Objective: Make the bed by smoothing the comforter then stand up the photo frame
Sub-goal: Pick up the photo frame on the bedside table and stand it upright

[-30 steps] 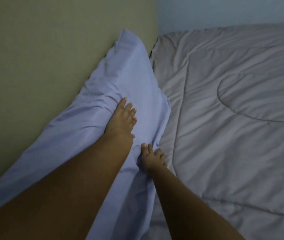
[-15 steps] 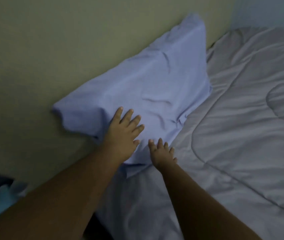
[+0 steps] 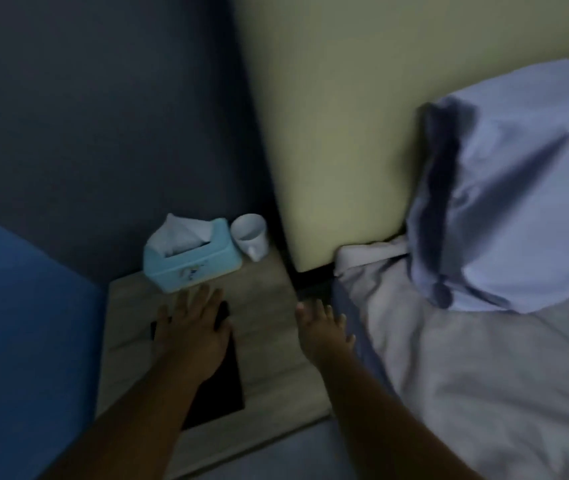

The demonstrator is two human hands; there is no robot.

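A dark, flat photo frame (image 3: 222, 389) lies face down on the wooden bedside table (image 3: 269, 327). My left hand (image 3: 191, 332) is spread flat over the frame's far end, fingers apart, hiding part of it. My right hand (image 3: 322, 329) hovers open above the table's right edge, beside the bed, holding nothing. The pale grey comforter (image 3: 483, 375) covers the bed at right. A light blue pillow (image 3: 518, 209) leans against the yellowish headboard (image 3: 338, 133).
A light blue tissue box (image 3: 191, 259) and a white cup (image 3: 250, 233) stand at the back of the table. A blue surface (image 3: 23, 323) fills the left side. A dark wall rises behind the table.
My view swung left from the pillow to the bedside table. Both hands left the pillow; the left now rests over the frame and the right hangs over the table edge.
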